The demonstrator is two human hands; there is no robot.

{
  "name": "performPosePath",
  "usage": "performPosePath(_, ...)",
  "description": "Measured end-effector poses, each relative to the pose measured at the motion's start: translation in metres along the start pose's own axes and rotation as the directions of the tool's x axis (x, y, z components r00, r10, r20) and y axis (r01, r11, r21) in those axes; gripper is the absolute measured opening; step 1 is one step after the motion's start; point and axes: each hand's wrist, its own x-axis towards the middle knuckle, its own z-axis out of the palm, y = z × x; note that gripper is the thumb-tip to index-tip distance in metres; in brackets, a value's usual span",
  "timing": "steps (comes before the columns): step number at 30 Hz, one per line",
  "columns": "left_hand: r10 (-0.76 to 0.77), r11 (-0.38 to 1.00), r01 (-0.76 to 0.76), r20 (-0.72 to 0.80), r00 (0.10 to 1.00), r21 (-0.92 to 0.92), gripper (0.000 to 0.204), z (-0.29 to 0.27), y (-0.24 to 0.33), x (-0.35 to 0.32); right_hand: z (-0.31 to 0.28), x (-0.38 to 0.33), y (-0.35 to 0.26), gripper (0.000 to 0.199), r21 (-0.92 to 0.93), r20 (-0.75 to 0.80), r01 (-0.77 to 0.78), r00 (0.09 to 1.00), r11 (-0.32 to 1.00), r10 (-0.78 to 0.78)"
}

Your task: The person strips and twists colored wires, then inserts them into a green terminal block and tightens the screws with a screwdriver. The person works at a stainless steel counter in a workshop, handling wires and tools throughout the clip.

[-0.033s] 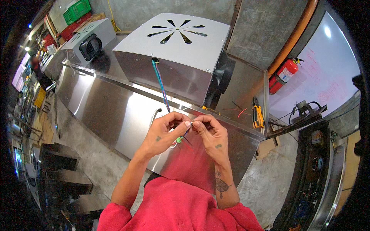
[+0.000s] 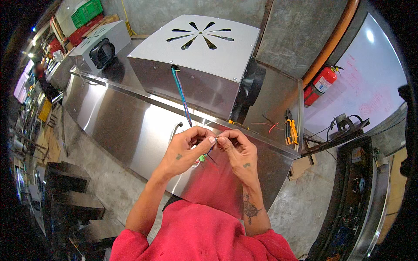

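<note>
My left hand (image 2: 185,150) and my right hand (image 2: 240,154) meet over the near edge of the steel counter, fingertips pinched together on a thin wire. The wire's tip barely shows between them. A bundle of blue, teal and reddish wires (image 2: 180,89) leaves a hole in the front of a large metal box (image 2: 185,78) and runs down behind my left fingers. Below that hand hang a small green piece (image 2: 201,158), too small to name, and dark wire ends (image 2: 212,160). Much of the wires is hidden by my fingers.
Yellow-handled pliers (image 2: 291,128), red wire scraps (image 2: 273,126) and a yellow-and-black tool (image 2: 238,125) lie right of the box. A black round duct (image 2: 251,82) juts from its side. A smaller box (image 2: 102,45) stands left, a fire extinguisher (image 2: 321,85) right.
</note>
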Motion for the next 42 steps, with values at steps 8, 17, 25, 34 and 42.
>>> performPosePath(8, 0.043, 0.998, -0.042, 0.016, 0.999, -0.040, 0.028, 0.002, -0.003, -0.001, 0.007, -0.001, 0.003, 0.023, 0.117, -0.038, -0.006, 0.999, 0.993, 0.010)
performPosePath(17, 0.046, 0.997, -0.050, -0.072, 0.996, -0.051, 0.024, 0.003, -0.013, 0.004, 0.011, 0.004, 0.008, 0.018, -0.521, -0.010, 0.422, 0.866, 0.742, -0.499)
performPosePath(25, 0.095, 0.994, -0.097, -0.048, 0.994, -0.040, 0.024, 0.004, -0.015, 0.002, 0.009, 0.009, 0.012, 0.023, -0.682, 0.135, 0.583, 0.694, 0.441, -0.707)
performPosePath(34, 0.123, 0.988, -0.125, -0.032, 0.992, -0.087, 0.024, 0.003, -0.018, 0.002, 0.016, 0.002, 0.009, 0.015, -0.557, 0.013, 0.509, 0.796, 0.657, -0.606)
performPosePath(42, 0.111, 0.990, -0.113, -0.032, 0.993, -0.081, 0.021, 0.003, -0.017, 0.001, 0.016, -0.003, 0.008, 0.012, -0.378, -0.080, 0.308, 0.929, 0.873, -0.362)
